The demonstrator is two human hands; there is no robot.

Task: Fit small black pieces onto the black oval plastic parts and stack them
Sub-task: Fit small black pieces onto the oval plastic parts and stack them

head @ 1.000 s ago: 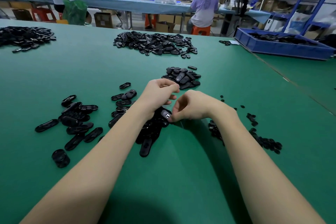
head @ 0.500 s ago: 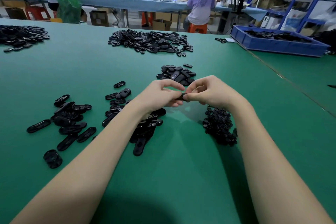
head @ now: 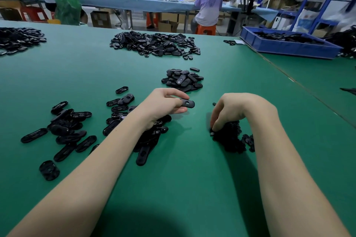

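Two hands at work on the green desk point(head: 192, 179), each w/ its own job. Left hand point(head: 163, 105) pinches one oval part point(head: 187, 103) between thumb and fingers, held flat just above the desk, prob so its recess faces up, ready for a piece. Right hand point(head: 235, 111) is curled down into the heap of small black pieces point(head: 231, 140), fingertips point(head: 213, 128) bunched narrow at the heap's left edge; can't tell if a piece is pinched yet, too small and dark. Loose oval parts point(head: 65, 127) lie under and left of the left forearm, close at hand as stock, I'd say. Small pile point(head: 183, 80) just beyond the left hand looks like the place for done ones, w/in easy reach for dropping. Bigger pile point(head: 154, 44) sits farther back, blue tray point(head: 289, 46) far right. Step in hand, as I judge: fetch a piece, bring it to the held part.
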